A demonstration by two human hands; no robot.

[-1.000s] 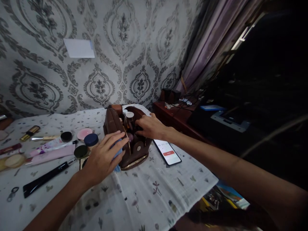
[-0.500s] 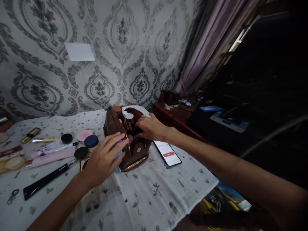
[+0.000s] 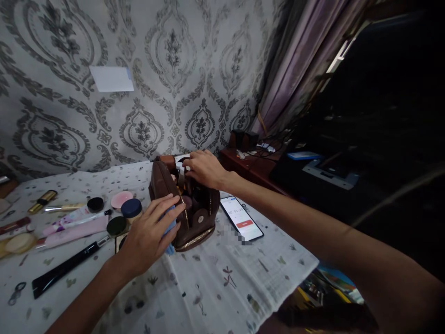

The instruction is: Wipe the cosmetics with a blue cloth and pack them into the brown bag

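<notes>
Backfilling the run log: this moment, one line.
bag: open; left hand: against bag; right hand: at bag's opening; phone: beside bag

Bare hands (image 3: 149, 234), bare forearms (image 3: 278, 211)

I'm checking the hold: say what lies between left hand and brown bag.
In the head view, a blue item, partly hidden, shows between the left hand and the brown bag.

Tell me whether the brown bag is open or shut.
Open. The brown bag gapes, its gold zipper undone, with contents visible inside and the right hand at its mouth.
</notes>
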